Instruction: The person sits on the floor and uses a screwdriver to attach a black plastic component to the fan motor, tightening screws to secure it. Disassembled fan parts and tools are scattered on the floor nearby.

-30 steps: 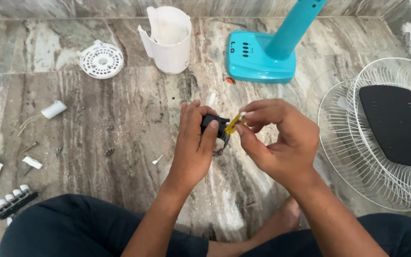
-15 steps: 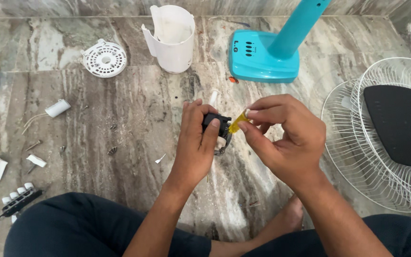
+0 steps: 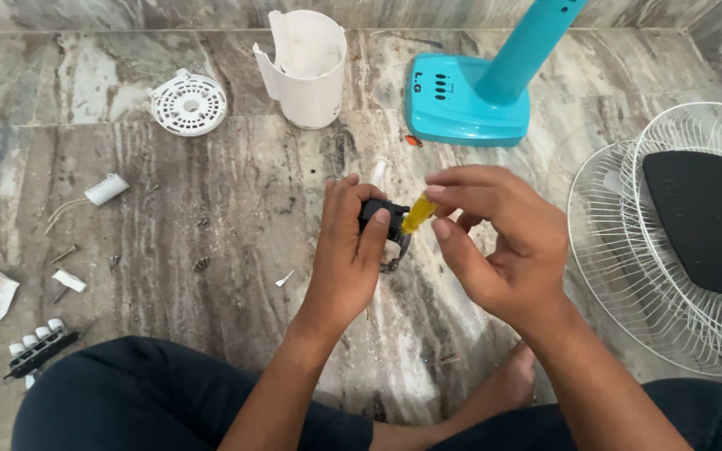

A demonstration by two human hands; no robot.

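not much has shifted since the earlier frame: both hands sit where they were over the marble floor (image 3: 211,217), the view has just tipped down a touch. the left hand (image 3: 346,250) is wrapped around a small black plastic part (image 3: 380,219), thumb pressed on its top, fingers curled behind it. the right hand (image 3: 503,242) pinches a short yellow plastic piece (image 3: 418,214) between thumb and forefinger, its tip touching the black part's edge, other fingers spread loose. can't tell if the yellow bit is seated or only resting there. my guess for doing this well: keep the left grip steady, line the yellow piece straight on, push gently and don't twist. loose small metal screws (image 3: 200,264) lie near the knee, and the turquoise plastic fan base (image 3: 453,104) stands just beyond.
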